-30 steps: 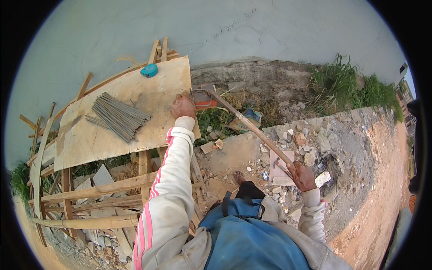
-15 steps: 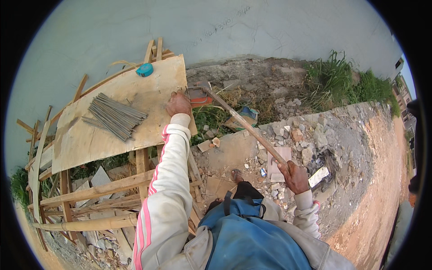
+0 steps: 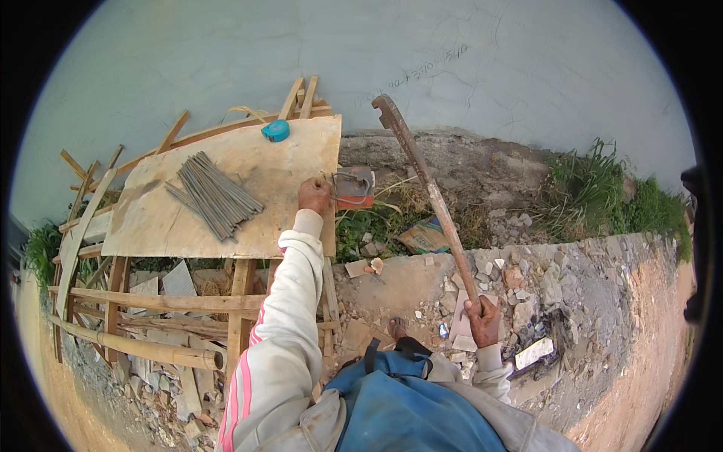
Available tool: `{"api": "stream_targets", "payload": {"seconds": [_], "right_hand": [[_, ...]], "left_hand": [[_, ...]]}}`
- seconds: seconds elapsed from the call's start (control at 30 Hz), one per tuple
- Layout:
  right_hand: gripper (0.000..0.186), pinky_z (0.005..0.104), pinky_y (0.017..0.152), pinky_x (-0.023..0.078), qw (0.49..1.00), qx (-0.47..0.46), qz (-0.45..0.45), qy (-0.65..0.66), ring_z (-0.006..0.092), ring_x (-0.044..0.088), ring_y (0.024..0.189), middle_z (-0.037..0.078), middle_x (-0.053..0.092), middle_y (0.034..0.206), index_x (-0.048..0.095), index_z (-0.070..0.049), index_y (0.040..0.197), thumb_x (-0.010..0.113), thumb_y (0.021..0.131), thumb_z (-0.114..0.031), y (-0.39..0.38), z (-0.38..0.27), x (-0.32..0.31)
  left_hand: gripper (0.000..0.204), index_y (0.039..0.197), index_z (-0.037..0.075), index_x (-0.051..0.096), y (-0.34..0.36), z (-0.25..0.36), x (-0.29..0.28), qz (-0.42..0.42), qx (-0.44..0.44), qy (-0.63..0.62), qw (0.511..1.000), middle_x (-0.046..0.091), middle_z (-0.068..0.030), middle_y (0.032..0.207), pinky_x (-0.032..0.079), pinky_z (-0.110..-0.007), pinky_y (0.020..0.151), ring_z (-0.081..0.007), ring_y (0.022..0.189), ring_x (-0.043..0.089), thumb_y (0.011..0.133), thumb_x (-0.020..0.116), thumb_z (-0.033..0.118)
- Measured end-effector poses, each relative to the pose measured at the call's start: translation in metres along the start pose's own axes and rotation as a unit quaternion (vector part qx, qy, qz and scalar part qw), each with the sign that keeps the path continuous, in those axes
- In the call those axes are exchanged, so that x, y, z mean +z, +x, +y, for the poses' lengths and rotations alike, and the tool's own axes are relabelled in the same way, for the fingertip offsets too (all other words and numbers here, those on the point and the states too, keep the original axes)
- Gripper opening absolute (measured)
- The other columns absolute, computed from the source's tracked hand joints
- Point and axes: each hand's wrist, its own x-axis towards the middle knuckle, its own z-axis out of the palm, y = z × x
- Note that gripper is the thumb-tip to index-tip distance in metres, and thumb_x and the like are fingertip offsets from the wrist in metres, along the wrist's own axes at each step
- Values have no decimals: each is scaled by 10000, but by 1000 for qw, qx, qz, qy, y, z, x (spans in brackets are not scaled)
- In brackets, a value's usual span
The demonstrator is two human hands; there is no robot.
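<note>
Single head view: left fisheye of side-by-side pair on wearer's head, upright, unmirrored. Faces steeply down and forward. Blue cloth (image 3: 418, 410) on wearer's torso nearest lens, lower edge. Left hand (image 3: 315, 195) and right hand (image 3: 483, 320) at middle range. Plywood sheet (image 3: 143, 226) seen from above, left. Grey wall (image 3: 316, 45) spans top. Rubble (image 3: 595, 301) farther below, right. Very wide field, dirt track (image 3: 655, 339) curving along round black rim.
</note>
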Motion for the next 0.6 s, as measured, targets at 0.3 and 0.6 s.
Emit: {"api": "stream_targets", "payload": {"seconds": [0.3, 0.6], "right_hand": [[367, 312, 586, 438, 981, 101, -124, 108, 100, 509, 646, 13, 589, 671, 696, 3, 924, 751, 928, -360, 43, 39, 38], [419, 313, 473, 400, 957, 103, -263, -67, 136, 507, 474, 12, 567, 590, 633, -47, 731, 756, 907, -406, 92, 171, 33]], "left_hand": [[122, 956, 48, 655, -33, 21, -6, -4, 4, -222, 975, 640, 8, 767, 410, -238, 483, -56, 526, 499, 968, 664, 169], [218, 1091, 35, 649, -97, 63, 29, 95, 48, -323, 940, 652, 2, 802, 447, -231, 518, -59, 577, 553, 977, 699, 214]]}}
